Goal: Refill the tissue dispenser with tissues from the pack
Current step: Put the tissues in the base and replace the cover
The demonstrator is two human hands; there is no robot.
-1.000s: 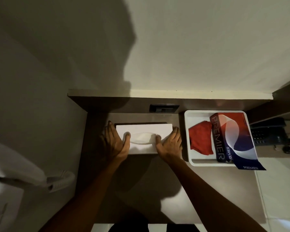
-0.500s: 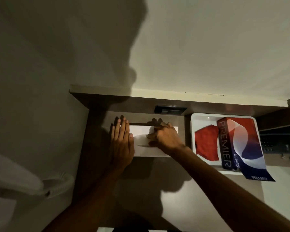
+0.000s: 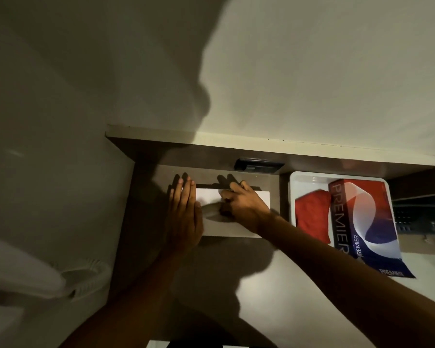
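The white tissue dispenser (image 3: 224, 228) lies flat on the dark counter (image 3: 274, 297) near the back wall. My left hand (image 3: 183, 217) rests flat over its left end, fingers straight and together, pressing on it. My right hand (image 3: 244, 204) lies over the middle and right part of the top, with its fingers curled at the dark oval slot. What the fingertips hold is hidden. The red, white and blue tissue pack (image 3: 362, 217) marked PREMIER lies to the right in a white tray (image 3: 309, 175).
A red cloth (image 3: 312, 217) lies in the tray beside the pack. A dark socket plate (image 3: 259, 165) sits on the back ledge behind the dispenser. A dark telephone-like device (image 3: 417, 217) stands at the far right. A white ribbed object (image 3: 81, 277) hangs off the counter's left.
My right hand left the dispenser's right end and moved onto the top at the slot. My left hand flattened along the left end. The view tilted slightly.
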